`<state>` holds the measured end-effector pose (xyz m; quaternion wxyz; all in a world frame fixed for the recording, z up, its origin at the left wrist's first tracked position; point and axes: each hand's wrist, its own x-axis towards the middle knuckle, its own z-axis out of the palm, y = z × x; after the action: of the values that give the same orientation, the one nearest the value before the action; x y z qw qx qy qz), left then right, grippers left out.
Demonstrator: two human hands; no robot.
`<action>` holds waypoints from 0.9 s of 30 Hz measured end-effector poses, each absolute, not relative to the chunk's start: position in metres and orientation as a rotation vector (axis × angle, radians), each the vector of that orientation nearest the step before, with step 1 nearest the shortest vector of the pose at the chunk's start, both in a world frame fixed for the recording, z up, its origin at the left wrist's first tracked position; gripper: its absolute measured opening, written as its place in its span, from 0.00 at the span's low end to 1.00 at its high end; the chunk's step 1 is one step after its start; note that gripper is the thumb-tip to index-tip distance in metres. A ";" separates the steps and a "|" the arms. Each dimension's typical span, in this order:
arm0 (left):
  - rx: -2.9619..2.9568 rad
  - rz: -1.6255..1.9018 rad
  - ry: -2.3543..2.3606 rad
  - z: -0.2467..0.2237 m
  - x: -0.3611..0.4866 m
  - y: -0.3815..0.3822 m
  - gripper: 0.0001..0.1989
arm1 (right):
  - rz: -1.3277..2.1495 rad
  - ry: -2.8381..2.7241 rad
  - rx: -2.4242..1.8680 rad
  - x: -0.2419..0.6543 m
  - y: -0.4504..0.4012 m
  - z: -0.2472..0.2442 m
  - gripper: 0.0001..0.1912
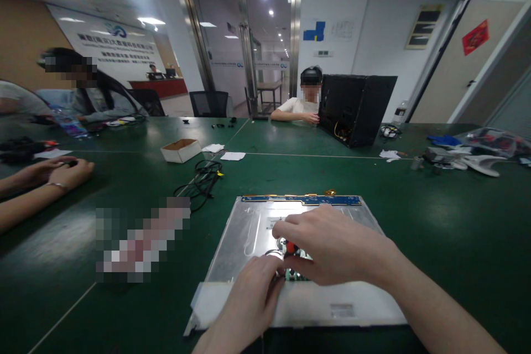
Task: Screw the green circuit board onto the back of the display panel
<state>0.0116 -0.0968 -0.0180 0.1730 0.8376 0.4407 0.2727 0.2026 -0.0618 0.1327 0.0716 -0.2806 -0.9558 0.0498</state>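
In front of me a flat silver display panel (232, 232) lies back side up on the green table. A blue circuit strip (332, 200) runs along its far edge, and a white band covers its near edge. My right hand (332, 243) comes in from the right, its fingers closed round a small red-and-black tool (291, 247) over the panel's middle. Beneath it, part of a green circuit board (293, 275) shows. My left hand (253, 293) rests on the panel beside the board, fingers bent together near the tool; what they pinch is hidden.
Black cables (203, 177) and an open white box (181, 151) lie beyond the panel to the left. A large black computer case (357, 108) stands across the table near a seated person. Parts and plastic bags (493, 141) are at far right. Another person's hands (66, 174) are at left.
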 end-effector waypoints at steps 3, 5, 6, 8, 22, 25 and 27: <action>2.373 0.739 1.277 -0.015 0.013 -0.097 0.06 | 0.122 -2.882 -0.802 0.204 -0.063 0.133 0.10; 2.373 0.725 1.282 -0.013 0.013 -0.097 0.06 | 0.113 -2.892 -0.804 0.204 -0.064 0.133 0.10; 2.372 0.722 1.278 -0.012 0.014 -0.097 0.06 | 0.113 -2.895 -0.811 0.204 -0.064 0.133 0.10; 2.371 0.726 1.276 -0.011 0.014 -0.097 0.06 | 0.119 -2.896 -0.826 0.203 -0.063 0.133 0.09; 2.394 0.776 1.282 -0.014 0.013 -0.096 0.06 | 0.174 -2.897 -0.833 0.205 -0.062 0.134 0.10; 2.391 0.770 1.295 -0.012 0.014 -0.097 0.07 | 0.166 -2.921 -0.840 0.205 -0.063 0.135 0.11; 2.385 0.759 1.296 -0.011 0.014 -0.098 0.07 | 0.166 -2.922 -0.836 0.205 -0.063 0.135 0.09</action>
<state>0.0136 -0.0976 -0.0110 0.1607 0.8351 0.4539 0.2659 0.2046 -0.0631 0.1348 0.0492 -0.2742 -0.9589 0.0546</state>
